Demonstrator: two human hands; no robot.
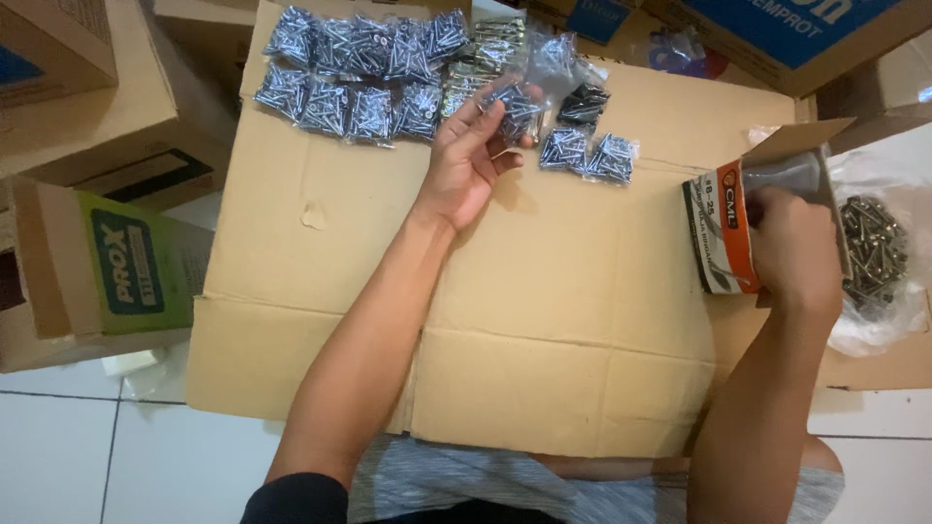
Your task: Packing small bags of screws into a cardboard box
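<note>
The left hand (466, 165) reaches out over a flattened cardboard sheet (544, 320) that lies on the floor, toward twelve o'clock. Its fingers (478, 116) are loosely curled, thumb and fingertips pinching a small clear bag of screws (519, 107) and holding it just above the cardboard.

At eleven o'clock from that hand, packed bags of silver screws (354, 73) lie in rows, touching one another. Just beside them, toward twelve, are a few bags of brass-coloured screws (481, 58). At two o'clock from the hand sits a bag of black screws (584, 102), with two more silver bags (587, 153) just below it.

The right hand (796, 247), at three o'clock, is closed around a small open cardboard box (723, 228) with an orange and white side, fingers wrapped over its far face; what lies inside the box is too dark to tell. Just beyond it, at the sheet's right edge, a loose heap of screws (874, 252) rests in an open clear plastic bag.

Larger cartons (107, 126) stand around at nine and ten o'clock.
</note>
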